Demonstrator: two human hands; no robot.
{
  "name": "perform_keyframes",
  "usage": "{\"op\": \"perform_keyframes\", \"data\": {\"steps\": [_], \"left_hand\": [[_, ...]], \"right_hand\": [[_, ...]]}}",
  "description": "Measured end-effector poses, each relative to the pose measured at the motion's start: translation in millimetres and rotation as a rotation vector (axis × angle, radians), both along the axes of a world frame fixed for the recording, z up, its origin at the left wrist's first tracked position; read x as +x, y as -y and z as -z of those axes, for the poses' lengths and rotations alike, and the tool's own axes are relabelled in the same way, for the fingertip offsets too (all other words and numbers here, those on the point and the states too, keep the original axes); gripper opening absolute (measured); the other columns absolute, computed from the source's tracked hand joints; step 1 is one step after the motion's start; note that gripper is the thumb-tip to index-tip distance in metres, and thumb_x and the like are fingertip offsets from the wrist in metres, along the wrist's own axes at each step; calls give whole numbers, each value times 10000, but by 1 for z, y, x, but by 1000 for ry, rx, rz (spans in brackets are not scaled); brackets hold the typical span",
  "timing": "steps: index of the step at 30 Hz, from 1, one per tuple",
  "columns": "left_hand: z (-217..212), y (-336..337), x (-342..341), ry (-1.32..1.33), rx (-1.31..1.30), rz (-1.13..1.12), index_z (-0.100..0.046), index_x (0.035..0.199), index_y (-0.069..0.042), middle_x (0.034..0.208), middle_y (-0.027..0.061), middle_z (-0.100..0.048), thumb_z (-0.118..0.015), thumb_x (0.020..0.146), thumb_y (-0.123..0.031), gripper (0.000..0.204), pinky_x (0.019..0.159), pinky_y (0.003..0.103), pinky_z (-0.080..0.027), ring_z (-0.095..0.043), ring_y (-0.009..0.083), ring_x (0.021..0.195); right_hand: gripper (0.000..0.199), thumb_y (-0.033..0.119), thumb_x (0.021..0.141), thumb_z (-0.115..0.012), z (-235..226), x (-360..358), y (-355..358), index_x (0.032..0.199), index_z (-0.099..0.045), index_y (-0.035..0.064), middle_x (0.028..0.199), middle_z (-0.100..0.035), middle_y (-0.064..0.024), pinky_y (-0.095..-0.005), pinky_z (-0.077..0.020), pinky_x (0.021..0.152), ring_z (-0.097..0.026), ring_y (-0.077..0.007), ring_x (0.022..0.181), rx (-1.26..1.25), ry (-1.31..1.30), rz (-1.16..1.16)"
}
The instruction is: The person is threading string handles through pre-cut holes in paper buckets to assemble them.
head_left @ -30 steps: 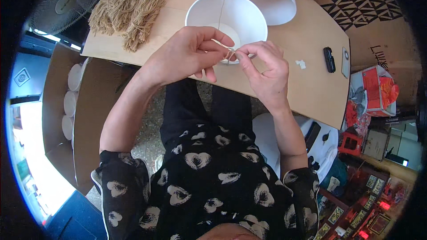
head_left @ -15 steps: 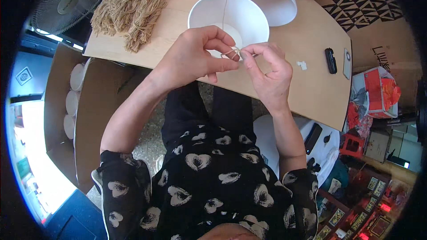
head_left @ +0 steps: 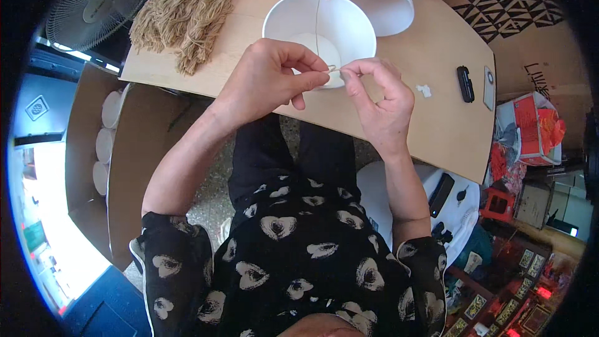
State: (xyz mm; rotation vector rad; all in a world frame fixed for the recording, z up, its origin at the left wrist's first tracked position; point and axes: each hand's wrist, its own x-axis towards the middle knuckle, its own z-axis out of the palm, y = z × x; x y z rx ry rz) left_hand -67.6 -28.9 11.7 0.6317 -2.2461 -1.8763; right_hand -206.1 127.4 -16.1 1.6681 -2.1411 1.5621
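Note:
A white paper bucket (head_left: 284, 22) stands mouth-up at the table's front, tilted slightly in view. A thin tan string (head_left: 317, 25) runs from its far rim across the mouth to my hands. My left hand (head_left: 262, 84) pinches the string between thumb and fingertips, just over the bucket's near rim. Opposite it, my right hand (head_left: 384, 103) pinches the string's other part between thumb and forefinger. A short stretch with a small loop or knot shows between the fingertips; its exact form is too small to make out.
A heap of tan strings (head_left: 187, 9) lies at the table's back left. Nested white buckets (head_left: 377, 6) and other stacks stand at the back. White scraps (head_left: 424, 91) and a black case (head_left: 465, 84) are on the right. A cardboard box (head_left: 134, 168) holding white round things stands at left.
The wide loop of string at my left fingers has drawn down to a small one between the fingertips. My left thumb and fingers have closed together; the right hand has shifted slightly right.

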Motion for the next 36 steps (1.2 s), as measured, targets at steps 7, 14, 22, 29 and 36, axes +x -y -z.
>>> {"op": "perform_keyframes", "data": {"steps": [7, 14, 22, 29, 36], "left_hand": [[-7, 3, 0, -32, 14, 35, -695, 981, 39, 838, 56, -706, -702, 916, -117, 169, 516, 187, -492, -640, 61, 592], [-10, 9, -2, -71, 177, 126, -697, 1004, 14, 848, 33, -710, -688, 937, -128, 157, 536, 165, -488, -640, 45, 619], [6, 11, 0, -138, 171, 199, -703, 1096, 23, 899, 58, -725, -674, 934, -71, 189, 704, 218, -551, -676, 81, 772], [18, 21, -2, -208, 254, 208, -682, 1108, 53, 914, 79, -720, -649, 938, -30, 193, 808, 241, -563, -687, 106, 852], [17, 24, -1, -202, 203, 207, -686, 1091, 62, 914, 98, -727, -624, 928, 3, 184, 822, 253, -570, -695, 117, 852]], "right_hand": [[82, 9, 921, -645, -4, -1, 1, 996, -633, -24, 1063, -662, -94, -234, -467, 755, -590, -104, 871, -50, 286, -158], [206, 180, 1027, -523, -21, -5, 4, 1082, -572, -13, 1125, -662, -145, -239, -518, 637, -629, -106, 735, 71, 717, -373], [186, 188, 1039, -499, -25, -11, 6, 1043, -543, 7, 879, -604, -50, -203, -465, 535, -585, -75, 618, 234, 803, -360], [105, 112, 1031, -498, -34, -10, 11, 980, -522, 24, 724, -523, 26, -212, -406, 553, -485, -42, 625, 321, 679, -290], [104, 100, 1015, -549, -33, -11, 15, 982, -580, 6, 754, -575, 20, -221, -416, 602, -478, -30, 673, 230, 429, -281]]}}
